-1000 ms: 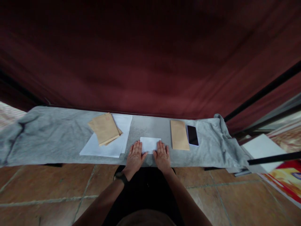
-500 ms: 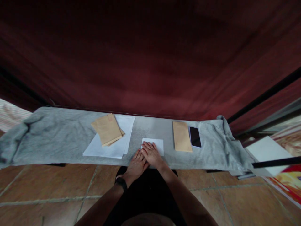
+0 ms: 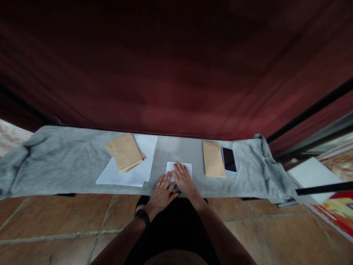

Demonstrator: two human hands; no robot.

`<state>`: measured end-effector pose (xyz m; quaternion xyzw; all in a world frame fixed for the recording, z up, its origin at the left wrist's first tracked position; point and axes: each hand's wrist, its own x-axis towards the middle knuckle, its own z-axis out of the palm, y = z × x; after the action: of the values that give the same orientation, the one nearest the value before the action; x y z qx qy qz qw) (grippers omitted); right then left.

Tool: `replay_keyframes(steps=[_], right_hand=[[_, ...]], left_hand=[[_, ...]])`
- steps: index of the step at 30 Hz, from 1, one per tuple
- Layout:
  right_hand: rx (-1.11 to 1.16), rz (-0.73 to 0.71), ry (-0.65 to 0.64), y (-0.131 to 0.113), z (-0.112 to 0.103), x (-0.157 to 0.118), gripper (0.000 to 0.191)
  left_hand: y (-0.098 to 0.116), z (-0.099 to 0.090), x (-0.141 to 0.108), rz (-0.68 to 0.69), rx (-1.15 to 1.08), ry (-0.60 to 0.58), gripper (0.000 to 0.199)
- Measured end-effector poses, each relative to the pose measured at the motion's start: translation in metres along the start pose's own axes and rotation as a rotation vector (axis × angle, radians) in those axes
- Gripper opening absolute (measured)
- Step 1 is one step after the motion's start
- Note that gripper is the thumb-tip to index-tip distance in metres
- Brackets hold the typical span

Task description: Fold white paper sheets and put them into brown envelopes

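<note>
A small white sheet of paper (image 3: 170, 166), perhaps folded, lies flat near the front edge of the cloth-covered surface. My right hand (image 3: 183, 179) rests flat on it with fingers stretched out. At the sheet's lower left corner lies my left hand (image 3: 161, 193), palm down, its fingers extended and the thumb apart. Part of the sheet is hidden under the hands. To the left, several brown envelopes (image 3: 127, 151) sit on larger white sheets (image 3: 121, 177). On the right there is a single brown envelope (image 3: 214, 160), with a smartphone (image 3: 229, 159) beside it.
A grey cloth (image 3: 68, 158) covers the long narrow surface, bunched at both ends. Dark red fabric (image 3: 176, 92) hangs behind it. Black bars (image 3: 311, 110) stand at the right, near a white board (image 3: 314, 178). Brown tiles (image 3: 68, 217) form the floor.
My right hand has slid to the right across the small white sheet, away from the left hand. My left hand's fingers have spread slightly.
</note>
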<state>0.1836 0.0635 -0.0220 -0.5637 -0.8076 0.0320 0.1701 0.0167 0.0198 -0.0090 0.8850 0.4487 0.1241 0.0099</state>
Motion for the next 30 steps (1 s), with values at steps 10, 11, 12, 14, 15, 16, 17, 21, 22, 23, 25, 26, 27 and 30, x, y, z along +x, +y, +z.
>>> replay_keyframes(steps=[10,11,12,14,15,16,17,21,22,23,25,26,27,30], right_hand=[[-0.082,0.198,0.114,0.017,-0.012,-0.049,0.055],[-0.079,0.210,0.139,0.018,-0.011,-0.050,0.055],[-0.077,0.220,0.162,0.018,-0.010,-0.051,0.054],[-0.077,0.234,0.192,0.019,-0.009,-0.053,0.053],[-0.078,0.237,0.195,0.020,-0.009,-0.055,0.052],[-0.079,0.236,0.192,0.020,-0.010,-0.057,0.051],[-0.081,0.228,0.183,0.021,-0.011,-0.060,0.051],[-0.095,0.162,0.135,0.024,-0.018,-0.071,0.048],[-0.097,0.144,0.127,0.025,-0.020,-0.074,0.048],[-0.099,0.129,0.120,0.025,-0.022,-0.076,0.047],[-0.100,0.108,0.108,0.025,-0.025,-0.081,0.047],[-0.098,0.101,0.102,0.025,-0.026,-0.083,0.047],[-0.095,0.097,0.095,0.026,-0.027,-0.085,0.047],[-0.087,0.089,0.075,0.027,-0.029,-0.089,0.047]], left_hand=[[-0.001,0.004,-0.001,0.009,0.031,0.040,0.062],[-0.001,0.004,-0.001,0.006,0.033,0.041,0.062],[-0.001,0.004,-0.001,0.003,0.034,0.040,0.062],[0.000,0.005,-0.001,-0.003,0.029,0.039,0.062],[0.000,0.005,-0.001,-0.005,0.024,0.041,0.061],[0.000,0.006,-0.001,-0.006,0.019,0.044,0.061],[0.000,0.006,-0.001,-0.006,0.014,0.048,0.060],[-0.001,0.007,-0.001,0.006,0.008,0.048,0.057],[-0.002,0.007,-0.001,0.007,0.008,0.045,0.057],[-0.002,0.007,-0.001,0.007,0.008,0.040,0.056],[-0.002,0.007,-0.001,0.003,0.009,0.034,0.057],[-0.003,0.006,-0.002,0.004,0.011,0.030,0.057],[-0.003,0.006,-0.002,0.004,0.014,0.029,0.057],[0.000,0.005,-0.001,-0.011,0.023,0.033,0.054]])
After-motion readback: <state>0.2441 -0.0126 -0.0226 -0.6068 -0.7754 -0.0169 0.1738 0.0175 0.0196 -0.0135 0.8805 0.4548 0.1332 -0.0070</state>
